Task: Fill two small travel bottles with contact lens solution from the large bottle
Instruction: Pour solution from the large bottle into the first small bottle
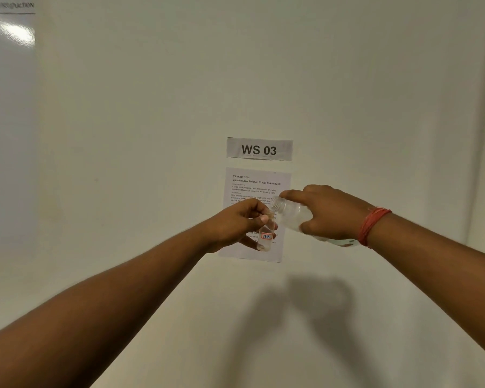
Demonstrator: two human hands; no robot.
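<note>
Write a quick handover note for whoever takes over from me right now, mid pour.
Left hand holds the small bottle, labelled 17B, upright and uncapped.
Right hand grips the large bottle, tipped with its open neck at the small bottle's mouth.
Done: both caps off; a little liquid seems to sit in the small bottle.
Left: finish this fill; the second small bottle is out of view.

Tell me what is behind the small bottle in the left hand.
Behind the small bottle, gripped by the left hand, hangs a printed task sheet on the wall, under the WS 03 sign. The hands and bottles cover its middle lines.
</note>
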